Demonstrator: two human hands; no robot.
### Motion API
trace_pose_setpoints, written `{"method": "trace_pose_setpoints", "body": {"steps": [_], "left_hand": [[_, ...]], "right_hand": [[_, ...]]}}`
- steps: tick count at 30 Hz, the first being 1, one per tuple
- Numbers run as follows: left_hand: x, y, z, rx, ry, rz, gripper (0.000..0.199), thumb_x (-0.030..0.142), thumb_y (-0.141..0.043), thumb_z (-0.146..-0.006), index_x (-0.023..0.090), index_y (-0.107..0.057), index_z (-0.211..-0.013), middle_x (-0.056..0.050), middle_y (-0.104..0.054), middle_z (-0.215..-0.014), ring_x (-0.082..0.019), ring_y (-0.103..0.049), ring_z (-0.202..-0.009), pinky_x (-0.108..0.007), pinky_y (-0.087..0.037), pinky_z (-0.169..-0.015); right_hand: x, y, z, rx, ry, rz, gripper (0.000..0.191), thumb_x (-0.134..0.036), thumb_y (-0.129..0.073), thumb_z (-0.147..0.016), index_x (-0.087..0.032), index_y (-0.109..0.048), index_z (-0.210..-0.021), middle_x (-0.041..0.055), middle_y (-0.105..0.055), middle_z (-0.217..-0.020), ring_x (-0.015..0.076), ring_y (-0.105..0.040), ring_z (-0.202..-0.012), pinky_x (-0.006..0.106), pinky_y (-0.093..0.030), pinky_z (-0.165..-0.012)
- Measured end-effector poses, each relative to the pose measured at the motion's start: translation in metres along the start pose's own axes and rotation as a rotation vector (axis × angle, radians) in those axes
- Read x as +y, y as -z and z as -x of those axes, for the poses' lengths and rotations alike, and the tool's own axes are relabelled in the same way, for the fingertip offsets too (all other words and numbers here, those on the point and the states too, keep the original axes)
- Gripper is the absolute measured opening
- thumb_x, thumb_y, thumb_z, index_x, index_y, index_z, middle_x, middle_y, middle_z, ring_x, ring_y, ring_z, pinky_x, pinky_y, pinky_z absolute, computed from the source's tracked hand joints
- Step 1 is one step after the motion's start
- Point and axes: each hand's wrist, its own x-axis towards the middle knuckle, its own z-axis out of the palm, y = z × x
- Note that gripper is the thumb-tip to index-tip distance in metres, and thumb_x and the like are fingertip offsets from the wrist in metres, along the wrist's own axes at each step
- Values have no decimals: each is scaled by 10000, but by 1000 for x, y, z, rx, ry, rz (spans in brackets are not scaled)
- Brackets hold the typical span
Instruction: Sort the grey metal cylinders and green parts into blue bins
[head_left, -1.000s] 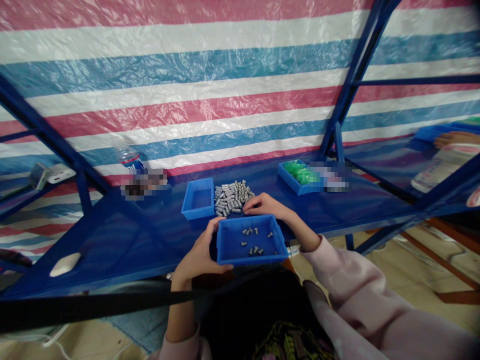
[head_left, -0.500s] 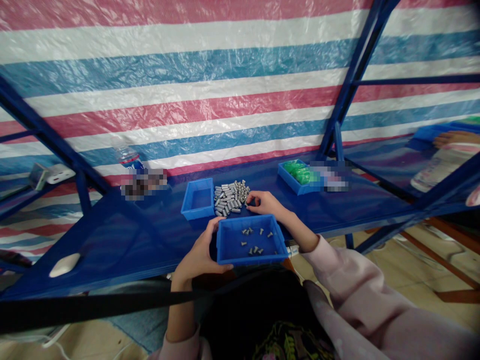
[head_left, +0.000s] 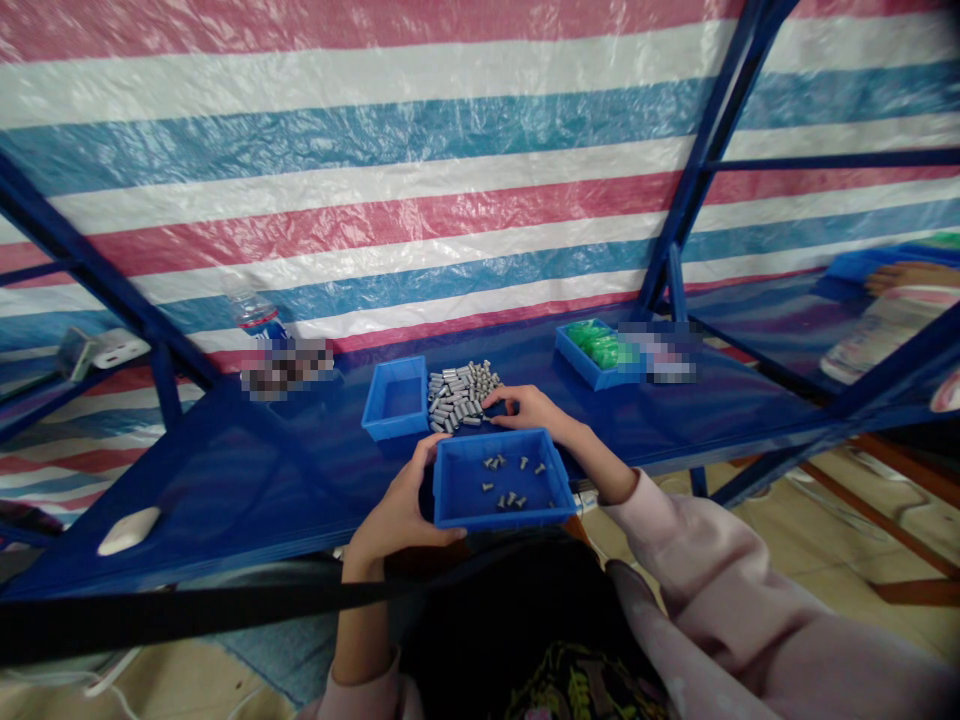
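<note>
My left hand (head_left: 397, 510) is closed round the left side of a shallow blue plastic bin (head_left: 469, 490), thumb along its near edge. Several small metal screws (head_left: 512, 499) lie scattered on that bin's floor. Beyond the far rim, my right hand (head_left: 529, 410) reaches to the right edge of a pile of silver metal cylinders (head_left: 454, 400). Its thumb and forefinger are apart, and I see nothing held between them. Smaller metal pieces (head_left: 486, 372) lie at the pile's right side. A second blue bin (head_left: 396, 395) stands left of the pile.
A blue bin with green packets (head_left: 596, 345) sits at the back right of the blue table (head_left: 300, 480). A bottle (head_left: 259, 318) stands at the back left, and a white object (head_left: 129, 530) lies front left. Another person's hand (head_left: 915, 278) shows far right.
My right hand has shifted slightly left towards the pile, and its thumb and forefinger have spread apart. My left hand and the bin it holds stay in place.
</note>
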Motion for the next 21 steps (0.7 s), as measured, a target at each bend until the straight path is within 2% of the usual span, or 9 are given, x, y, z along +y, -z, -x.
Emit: {"method": "trace_pose_setpoints", "body": {"steps": [5, 11, 18, 21], "left_hand": [[0, 0, 0, -1, -2, 13, 1023, 286, -824, -605, 248, -218, -1428, -100, -389, -1423, -313, -395, -1323, -439, -310, -1130], [0, 0, 0, 8, -5, 18, 1026, 279, -823, -596, 246, -225, -1428, -107, -401, -1416, -325, -404, -1317, -459, -312, -1130], [-1, 0, 0, 8, 1, 7, 1029, 289, -828, -597, 241, -227, -1431, -105, -386, -1429, -321, -395, -1323, -449, -306, -1135], [0, 0, 0, 8, -3, 5, 1020, 280, -823, -599, 241, -229, -1428, -102, -386, -1430, -318, -393, -1325, -453, -297, -1140]], "right_hand": [[1, -2, -1, -24, 20, -50, 232, -149, -687, -739, -186, -738, -962, 17, -698, -827, 114, -532, -638, 238, -388, -613], [3, -2, -1, -21, 10, -44, 280, -209, -711, -738, -202, -745, -1016, -10, -643, -677, 117, -519, -593, 244, -387, -597], [5, -2, 0, -30, 85, -137, 287, -169, -679, -756, -248, -751, -1022, 22, -735, -909, 168, -624, -742, 274, -471, -688], [5, -3, 0, -28, 86, -153, 263, -172, -684, -757, -251, -764, -995, 24, -746, -907, 197, -654, -794, 294, -495, -728]]}}
